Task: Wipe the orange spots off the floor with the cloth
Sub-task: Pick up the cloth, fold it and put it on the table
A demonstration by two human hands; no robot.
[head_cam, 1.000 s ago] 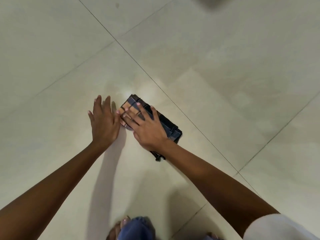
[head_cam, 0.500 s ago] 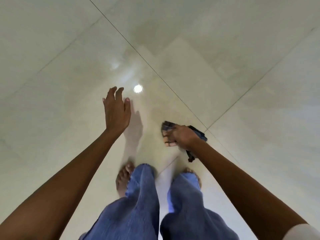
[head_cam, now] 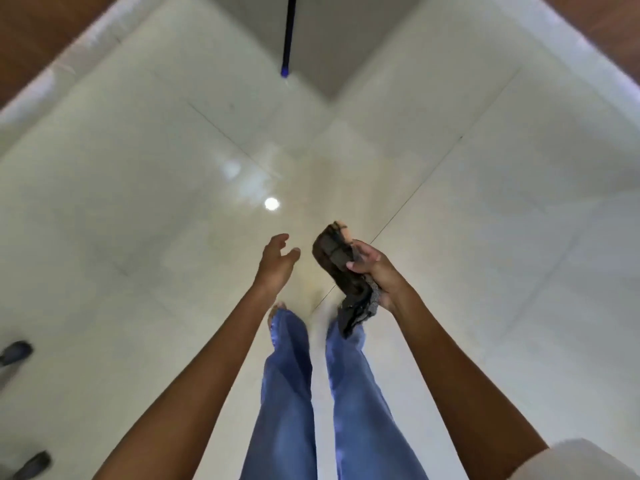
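Above the glossy, pale tiled floor (head_cam: 138, 202), well clear of it — a dark, limp, folded cloth (head_cam: 341, 271), gripped in the curled fingers of the right hand (head_cam: 377, 275), ragged end dangling. Just beside it, left hand (head_cam: 277, 261) empty — fingers loosely spread.

Me standing on the floor (head_cam: 138, 202), cloth (head_cam: 341, 268) held up in front.
My right hand (head_cam: 375, 271) grips the cloth above my legs (head_cam: 287, 393), with my left hand (head_cam: 277, 261) just left of it and apart. A pole (head_cam: 288, 32) stands far ahead against the wall (head_cam: 322, 57). Two blurred shoes (head_cam: 15, 351) lie well off left.
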